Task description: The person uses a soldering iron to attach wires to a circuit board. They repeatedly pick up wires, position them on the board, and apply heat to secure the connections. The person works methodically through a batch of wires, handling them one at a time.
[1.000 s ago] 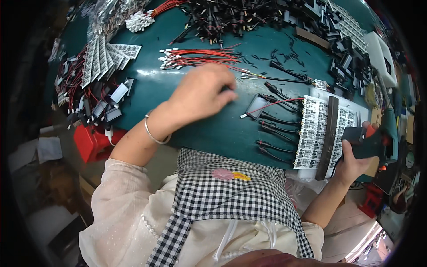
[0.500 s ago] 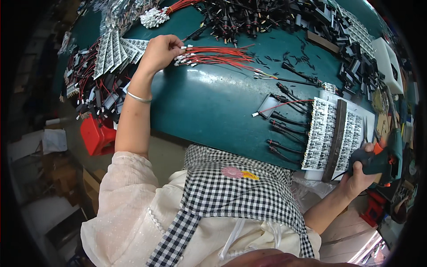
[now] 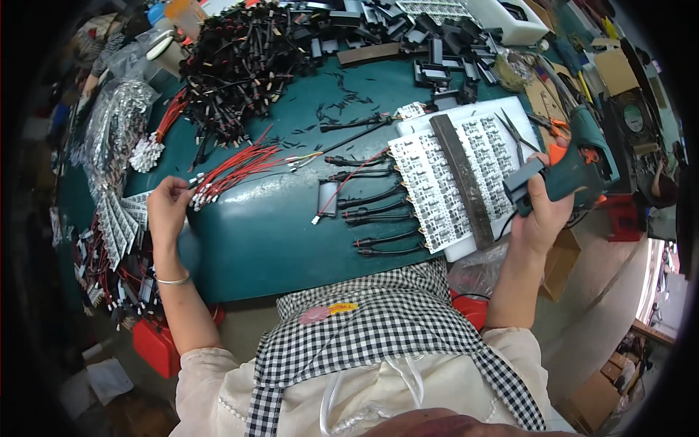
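Observation:
At the left, my left hand (image 3: 169, 207) is closed, its fingertips pinched at the white connector ends of a bundle of red wires (image 3: 233, 171). Exactly what sits between those fingertips is partly hidden. On the right, my right hand (image 3: 545, 207) is wrapped round the grip of a teal pistol-grip tool (image 3: 590, 146) with an orange trigger and a dark block-shaped end. Left of it, a white circuit board panel (image 3: 422, 171) lies on white foam (image 3: 513, 109), a dark flat bar (image 3: 462, 182) across it. Black cables (image 3: 371, 195) stick out from the panel's left edge.
Tweezers (image 3: 515, 131) lie on the foam. A small dark tray-like housing (image 3: 328, 198) with a red wire sits left of the panel. Heaped black connectors (image 3: 240, 69) and black housings (image 3: 437, 54) fill the far side. A red stool (image 3: 155, 348) stands below the table's left end.
The view has swung right, so the table appears turned. My left hand stays at the connector ends. My right hand still grips the teal tool beside the panel, now seen farther up.

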The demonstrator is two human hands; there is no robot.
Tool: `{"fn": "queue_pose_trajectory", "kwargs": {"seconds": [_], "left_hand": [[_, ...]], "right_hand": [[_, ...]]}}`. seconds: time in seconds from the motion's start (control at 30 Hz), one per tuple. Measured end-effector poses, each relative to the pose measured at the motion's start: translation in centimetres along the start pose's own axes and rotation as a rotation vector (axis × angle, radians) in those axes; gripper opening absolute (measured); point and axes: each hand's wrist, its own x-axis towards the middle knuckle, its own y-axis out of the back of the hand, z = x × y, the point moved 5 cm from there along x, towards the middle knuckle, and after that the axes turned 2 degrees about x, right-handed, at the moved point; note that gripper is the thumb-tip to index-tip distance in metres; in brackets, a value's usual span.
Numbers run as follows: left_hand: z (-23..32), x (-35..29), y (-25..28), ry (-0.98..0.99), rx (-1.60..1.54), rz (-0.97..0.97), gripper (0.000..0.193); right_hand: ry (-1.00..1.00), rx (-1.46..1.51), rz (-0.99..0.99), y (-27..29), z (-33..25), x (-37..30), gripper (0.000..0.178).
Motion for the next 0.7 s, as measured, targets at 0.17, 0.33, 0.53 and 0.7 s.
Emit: {"fn": "queue_pose_trajectory", "kwargs": {"seconds": [0.17, 0.33, 0.53, 0.7], "left_hand": [[2.4, -1.1, 3.0, -0.159, 0.276, 0.248, 0.01], [5.0, -4.6, 4.8, -0.08, -0.287, 0.082, 0.007], [7.8, -7.3, -0.5, -0.203, 0.275, -0.243, 0.012], [11.4, -7.2, -4.0, -0.369, 0.019, -0.175, 0.025]], "right_hand": [[-0.035, -0.015, -0.012, 0.3, 0.6, 0.0, 0.066], [-0.008, -0.039, -0.01, 0.3, 0.8, -0.4, 0.063], [-0.065, -0.084, 0.05, 1.3, 1.7, -0.9, 0.064], [-0.082, -0.083, -0.054, 0.1, 2.1, -1.3, 0.065]]}}
